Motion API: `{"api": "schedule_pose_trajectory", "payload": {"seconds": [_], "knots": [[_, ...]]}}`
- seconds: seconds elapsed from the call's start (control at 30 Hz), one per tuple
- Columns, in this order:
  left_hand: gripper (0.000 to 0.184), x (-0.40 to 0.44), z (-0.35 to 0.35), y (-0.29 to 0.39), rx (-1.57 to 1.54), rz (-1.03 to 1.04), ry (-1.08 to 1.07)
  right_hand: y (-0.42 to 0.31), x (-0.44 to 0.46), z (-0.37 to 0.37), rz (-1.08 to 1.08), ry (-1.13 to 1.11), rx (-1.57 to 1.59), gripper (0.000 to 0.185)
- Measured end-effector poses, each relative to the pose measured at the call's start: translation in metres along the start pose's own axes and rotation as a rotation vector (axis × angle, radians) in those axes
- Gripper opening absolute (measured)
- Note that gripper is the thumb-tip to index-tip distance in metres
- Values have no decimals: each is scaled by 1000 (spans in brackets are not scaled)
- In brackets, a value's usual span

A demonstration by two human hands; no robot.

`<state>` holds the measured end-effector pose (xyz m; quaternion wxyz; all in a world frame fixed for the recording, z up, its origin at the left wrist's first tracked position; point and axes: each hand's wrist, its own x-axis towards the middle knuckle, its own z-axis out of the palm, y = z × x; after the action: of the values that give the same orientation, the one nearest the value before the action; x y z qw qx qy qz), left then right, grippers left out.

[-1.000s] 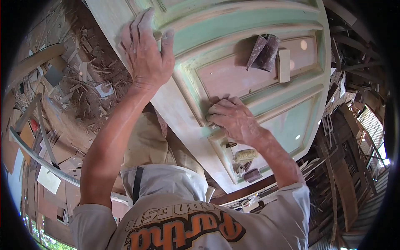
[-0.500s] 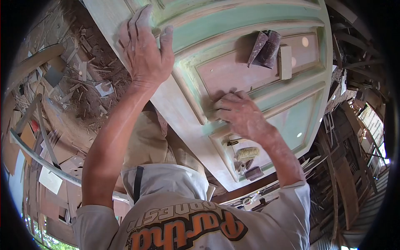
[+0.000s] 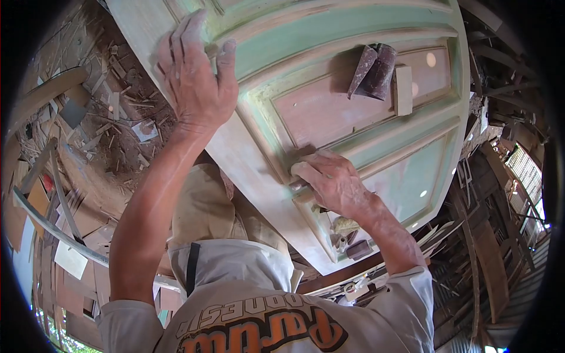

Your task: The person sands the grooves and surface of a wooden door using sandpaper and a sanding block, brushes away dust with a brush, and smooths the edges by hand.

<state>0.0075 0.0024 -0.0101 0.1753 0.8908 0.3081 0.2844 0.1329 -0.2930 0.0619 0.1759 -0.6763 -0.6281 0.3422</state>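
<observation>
A panelled wooden door point(image 3: 247, 147) with pale green and pinkish surfaces lies in front of me. My left hand point(image 3: 197, 76) rests flat on its left border, fingers stretched and thumb apart, holding nothing. Near the corner of a raised moulding, my right hand point(image 3: 329, 179) presses down with curled fingers. Under its fingertips shows the dark edge of a folded piece of sandpaper point(image 3: 298, 185), mostly hidden by the hand. A larger dark, dusty sheet of sandpaper point(image 3: 375, 70), bent over, sits on a recessed panel beside a pale wooden block point(image 3: 403, 90).
Close to my right wrist, a yellowish roll-like piece point(image 3: 345, 225) and a dark small block point(image 3: 358, 250) lie on the door's lower panel. Wood scraps point(image 3: 144, 130) litter the ground at left. Boards point(image 3: 485, 265) lean at right.
My right hand has moved toward me and slightly left along the moulding, with the sandpaper edge now showing. My left hand has shifted slightly left in view.
</observation>
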Motion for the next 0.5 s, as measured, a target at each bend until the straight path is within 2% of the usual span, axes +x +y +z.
{"api": "schedule_pose_trajectory", "payload": {"seconds": [0.1,0.2,0.3,0.5], "knots": [[53,-3,-2,6,46,-16,-18,19,-2,-13,-97,-29,-2,40],[60,-8,1,4,160,-21,-27,26,-1,-9,-66,-95,0,41],[57,-3,-2,12,135,-31,-30,13,0,6,-107,-7,82,41],[57,-3,0,13,77,-71,-17,25,7,-20,-146,-130,59,42]]}}
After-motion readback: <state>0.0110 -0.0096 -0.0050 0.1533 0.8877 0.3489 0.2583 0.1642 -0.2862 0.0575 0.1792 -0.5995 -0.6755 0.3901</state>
